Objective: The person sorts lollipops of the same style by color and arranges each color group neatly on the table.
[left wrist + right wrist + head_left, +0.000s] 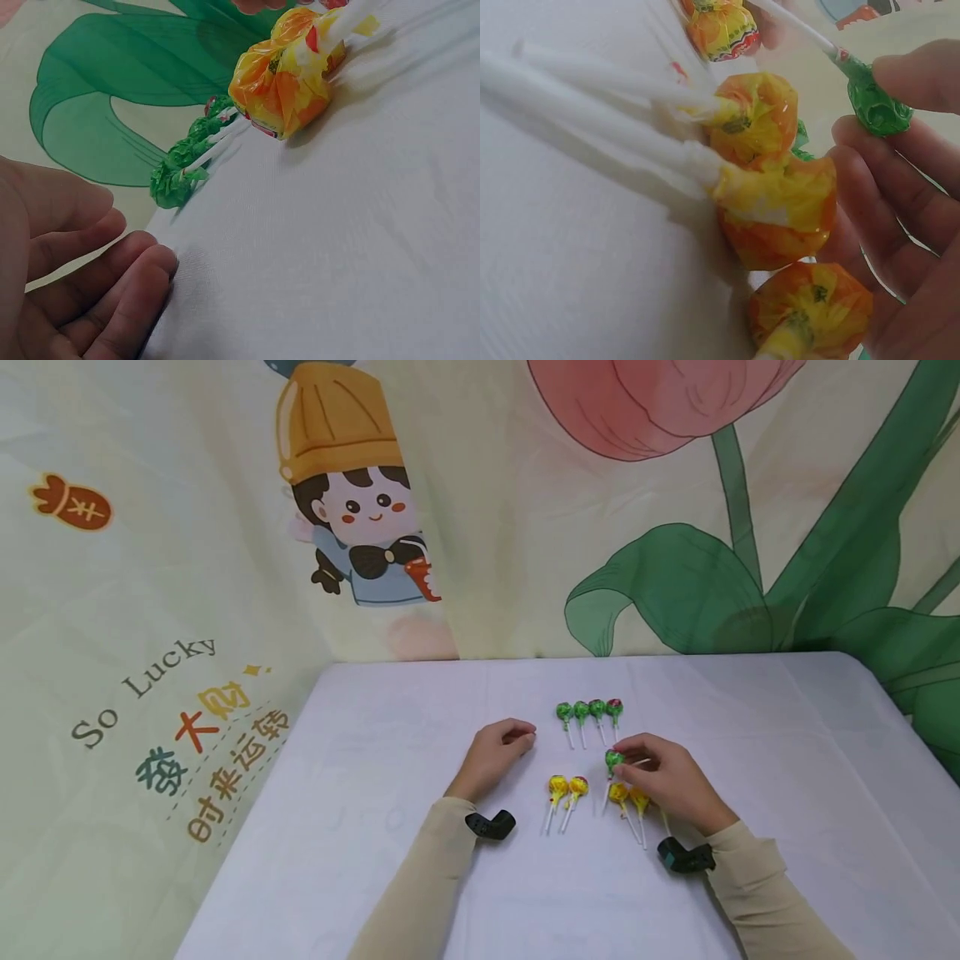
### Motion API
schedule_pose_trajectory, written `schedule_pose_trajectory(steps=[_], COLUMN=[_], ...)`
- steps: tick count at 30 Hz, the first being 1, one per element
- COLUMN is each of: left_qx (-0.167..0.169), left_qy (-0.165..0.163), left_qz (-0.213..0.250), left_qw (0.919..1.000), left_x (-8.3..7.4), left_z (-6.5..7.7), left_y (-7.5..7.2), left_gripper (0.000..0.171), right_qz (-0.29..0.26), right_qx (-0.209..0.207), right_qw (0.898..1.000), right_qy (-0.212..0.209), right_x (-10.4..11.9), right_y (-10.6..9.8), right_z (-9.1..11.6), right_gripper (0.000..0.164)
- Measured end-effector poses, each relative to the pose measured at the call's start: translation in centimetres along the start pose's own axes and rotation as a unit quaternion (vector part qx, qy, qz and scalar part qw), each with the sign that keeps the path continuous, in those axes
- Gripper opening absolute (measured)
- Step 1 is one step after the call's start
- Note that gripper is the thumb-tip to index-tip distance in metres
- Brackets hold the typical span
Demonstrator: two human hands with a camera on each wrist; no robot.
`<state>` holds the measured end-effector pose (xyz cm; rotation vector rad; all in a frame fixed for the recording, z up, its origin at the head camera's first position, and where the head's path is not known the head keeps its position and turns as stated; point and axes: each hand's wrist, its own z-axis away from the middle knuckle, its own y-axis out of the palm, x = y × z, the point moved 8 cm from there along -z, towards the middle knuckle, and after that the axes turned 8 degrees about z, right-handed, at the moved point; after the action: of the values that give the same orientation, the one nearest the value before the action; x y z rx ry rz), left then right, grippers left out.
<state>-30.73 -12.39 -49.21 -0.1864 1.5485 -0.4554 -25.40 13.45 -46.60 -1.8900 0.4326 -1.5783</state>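
My right hand (671, 781) pinches a green-wrapped lollipop (613, 760) between thumb and fingertips, its white stick pointing down toward me. Below that hand lie three yellow lollipops (776, 214); in the head view the hand partly covers them. To their left, two more yellow lollipops (557, 786) lie side by side, sticks toward me. Farther back, several green lollipops (581, 711) form a row, the rightmost with some red on its wrapper. Left of all the candy, my left hand (497, 753) rests by the table with fingers loosely bent, holding nothing.
A white cloth covers the table (360, 752). Behind it hangs a printed backdrop (495, 527) with a cartoon figure, a pink flower and green leaves. Each wrist wears a small black camera (491, 825).
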Motion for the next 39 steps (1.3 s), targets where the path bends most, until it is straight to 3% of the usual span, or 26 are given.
schedule_pose_trajectory(steps=[8, 23, 39], left_qx=[0.001, -0.002, 0.015], left_qy=[0.017, 0.043, 0.098], left_qz=[0.024, 0.006, -0.023], left_qw=[0.9996, 0.9990, 0.9948], left_x=[-0.6, -0.8, -1.7], left_z=[2.0, 5.0, 6.0], left_y=[-0.1, 0.1, 1.3], left_gripper=[0.024, 0.022, 0.022], right_qz=[-0.005, -0.023, -0.011], right_qx=[-0.010, -0.020, -0.031], right_qw=[1.000, 1.000, 0.999], right_qy=[-0.007, 0.001, 0.003], right_x=[0.1, -0.1, -0.3], right_y=[-0.3, -1.2, -1.9], right_z=[0.0, 0.2, 0.3], right_gripper=[0.030, 0.036, 0.036])
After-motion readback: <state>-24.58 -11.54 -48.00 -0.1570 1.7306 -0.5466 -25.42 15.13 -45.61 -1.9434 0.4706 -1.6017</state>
